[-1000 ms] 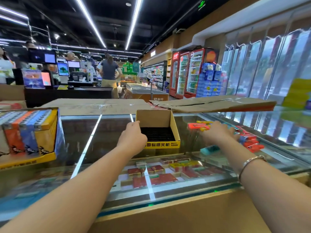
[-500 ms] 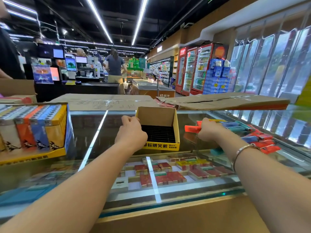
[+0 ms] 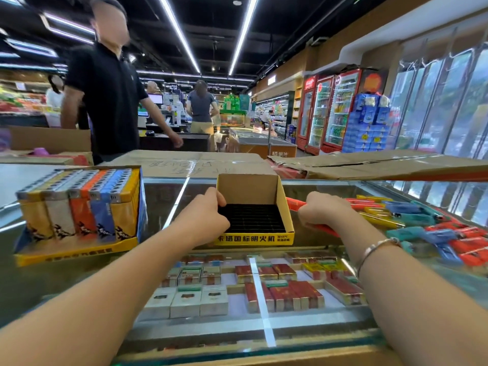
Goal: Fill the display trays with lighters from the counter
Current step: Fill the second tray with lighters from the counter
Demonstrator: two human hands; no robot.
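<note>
Head view shows the glass counter (image 3: 163, 262) running under both forearms, with boxed packs (image 3: 264, 286) on the shelf beneath the glass, below and nearer the viewer than either set of fingers. Flattened cardboard (image 3: 369, 165) lies along the far edge, beyond the fingertips. Far off to the left of the left hand's fingers stands a full tray (image 3: 76, 249), its rows of upright lighters (image 3: 79, 204) in yellow, white, orange and blue. Between the two hands sits the empty tray (image 3: 254, 237), yellow-fronted with a dark grid of slots inside. The left hand (image 3: 204, 217) grips the tray's left wall, fingers curled over the rim with the tips just inside the box. The right hand (image 3: 320, 211) lies just to the right of the tray, fingers curled around a red lighter (image 3: 294, 204) whose end sticks out toward the tray's right wall; a second red piece shows below the fist, and I cannot tell whether it is held too. Loose lighters (image 3: 422, 223) in red, blue, teal and yellow are scattered on the glass to the right of those fingers. A silver bracelet (image 3: 375, 249) circles the right wrist.
</note>
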